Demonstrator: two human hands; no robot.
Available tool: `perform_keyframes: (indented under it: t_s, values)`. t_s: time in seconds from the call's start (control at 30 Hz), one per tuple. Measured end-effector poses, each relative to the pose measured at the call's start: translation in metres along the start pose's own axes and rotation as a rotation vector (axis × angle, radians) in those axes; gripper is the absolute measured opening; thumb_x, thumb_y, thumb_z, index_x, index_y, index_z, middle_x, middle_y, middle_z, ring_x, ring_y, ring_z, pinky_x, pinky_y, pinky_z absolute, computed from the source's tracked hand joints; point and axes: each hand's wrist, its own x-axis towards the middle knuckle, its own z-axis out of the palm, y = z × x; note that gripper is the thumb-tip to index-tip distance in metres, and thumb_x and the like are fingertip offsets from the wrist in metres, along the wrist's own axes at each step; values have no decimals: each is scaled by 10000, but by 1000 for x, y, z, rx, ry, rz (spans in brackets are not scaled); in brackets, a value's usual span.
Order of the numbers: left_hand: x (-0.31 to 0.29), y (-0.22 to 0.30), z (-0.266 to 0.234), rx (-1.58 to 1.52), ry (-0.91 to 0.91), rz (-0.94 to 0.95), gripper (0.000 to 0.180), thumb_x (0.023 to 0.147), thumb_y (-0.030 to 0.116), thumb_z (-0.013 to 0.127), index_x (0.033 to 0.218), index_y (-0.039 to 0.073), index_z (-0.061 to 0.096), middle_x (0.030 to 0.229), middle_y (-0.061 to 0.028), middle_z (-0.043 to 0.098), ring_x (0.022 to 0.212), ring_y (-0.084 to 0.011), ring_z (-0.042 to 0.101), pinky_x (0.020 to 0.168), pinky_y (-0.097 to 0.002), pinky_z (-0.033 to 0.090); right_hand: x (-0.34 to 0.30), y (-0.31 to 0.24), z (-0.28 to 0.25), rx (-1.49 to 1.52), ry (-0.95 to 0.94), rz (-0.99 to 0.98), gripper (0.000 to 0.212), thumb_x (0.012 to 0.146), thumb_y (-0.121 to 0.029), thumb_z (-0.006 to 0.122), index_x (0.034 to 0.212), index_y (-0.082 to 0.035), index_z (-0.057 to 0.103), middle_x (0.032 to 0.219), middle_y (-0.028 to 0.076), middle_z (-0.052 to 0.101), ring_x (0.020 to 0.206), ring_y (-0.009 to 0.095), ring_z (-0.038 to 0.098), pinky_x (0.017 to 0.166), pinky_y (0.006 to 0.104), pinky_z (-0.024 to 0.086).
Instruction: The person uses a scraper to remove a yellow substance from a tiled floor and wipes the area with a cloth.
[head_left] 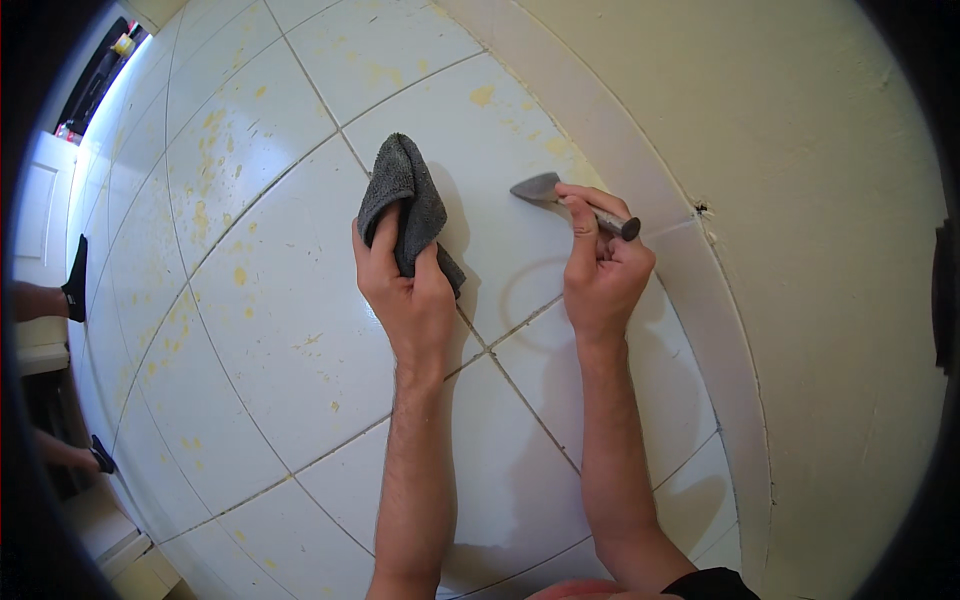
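Observation:
A folded dark grey cloth (412, 195) is gripped in my left hand (407, 285), fingers pushed into its folds and thumb along its side. In my right hand (606, 275) is a small scraper (538, 187) with a flat grey metal blade and a dark-ended handle. Its blade points left, towards the cloth, and the thumb presses along the handle. Both hands are over the white tiled floor (330, 250), with shadows beneath them. Whether the blade touches the tile I cannot tell.
Yellow stains (205, 215) are scattered over the tiles, mostly on the left, with some near the wall. A pale skirting (690, 270) and a cream wall (830, 250) curve along the right. At the far left another person's feet in black socks (76, 280) show beside a white door (42, 200).

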Motion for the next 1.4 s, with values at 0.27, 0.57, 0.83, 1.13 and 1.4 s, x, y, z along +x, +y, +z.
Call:
perform_keyframes:
  t_s: [0.27, 0.57, 0.83, 1.13, 1.4]
  values:
    - [0, 4, 0, -2, -5, -9, 361, 848, -78, 559, 1205, -106, 603, 1154, -146, 562, 1044, -268, 588, 947, -316, 460, 1, -1, 3, -7, 19, 1, 119, 970, -103, 669, 993, 4, 716, 994, 14, 771, 432, 28, 427, 409, 237, 308]
    - [0, 3, 1, 18, -3, -22, 352, 857, -74, 559, 1204, -103, 607, 1155, -143, 569, 1057, -269, 586, 960, -323, 455, 0, 3, 6, 43, 52, 30, 99, 960, -93, 678, 997, -19, 733, 977, -4, 773, 427, 24, 402, 404, 249, 293]
    - [-1, 2, 1, -22, -4, -70, 357, 861, -77, 554, 1213, -100, 608, 1173, -143, 568, 1085, -270, 582, 977, -321, 446, -1, 3, 10, -6, 68, 39, 96, 953, -102, 690, 990, -28, 738, 960, 5, 774, 418, 39, 426, 401, 247, 313]
    - [-1, 1, 0, 4, -12, -36, 357, 869, -72, 552, 1222, -97, 603, 1177, -143, 568, 1093, -266, 583, 980, -318, 448, -1, 2, 8, 4, 102, 14, 96, 961, -99, 680, 995, -23, 728, 939, 21, 775, 440, 45, 484, 419, 234, 350]
    - [-1, 2, 0, 4, -7, -29, 355, 868, -80, 559, 1220, -100, 600, 1171, -139, 566, 1087, -263, 583, 973, -319, 452, 2, 3, 7, -8, 90, 47, 102, 961, -99, 680, 996, -17, 729, 929, 35, 775, 445, 33, 487, 420, 223, 350]
